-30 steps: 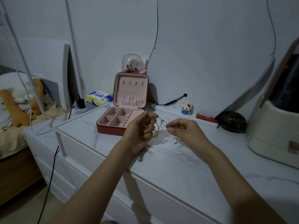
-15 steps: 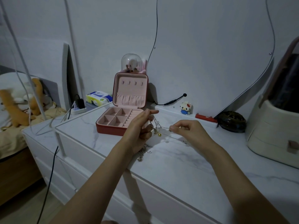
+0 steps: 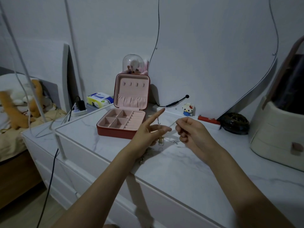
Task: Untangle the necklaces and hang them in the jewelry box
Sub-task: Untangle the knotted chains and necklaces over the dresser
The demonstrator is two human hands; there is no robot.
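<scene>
A tangle of thin necklaces (image 3: 160, 140) hangs above the white marble dresser top (image 3: 172, 163). My left hand (image 3: 146, 133) holds the bundle in its lower curled fingers. Its index finger points up and right with a chain draped over it, and more chain dangles below the wrist. My right hand (image 3: 190, 133) pinches one fine chain, which is stretched between the two hands. The jewelry box (image 3: 115, 131), red outside and pink inside, stands open just left of and behind my left hand. Its upright lid has a row of small hooks (image 3: 133, 84) with nothing on them.
Behind the box stand a clear dome of brushes (image 3: 132, 63) and a tissue pack (image 3: 98, 98). A small toy figure (image 3: 188, 109), a red bar (image 3: 208, 120), a dark round object (image 3: 234, 123) and a cream bag (image 3: 279, 134) sit to the right. A bed with plush toys lies left.
My left index finger has straightened and lifted with a chain over it. My right hand has drawn its chain slightly right, so the two hands are farther apart.
</scene>
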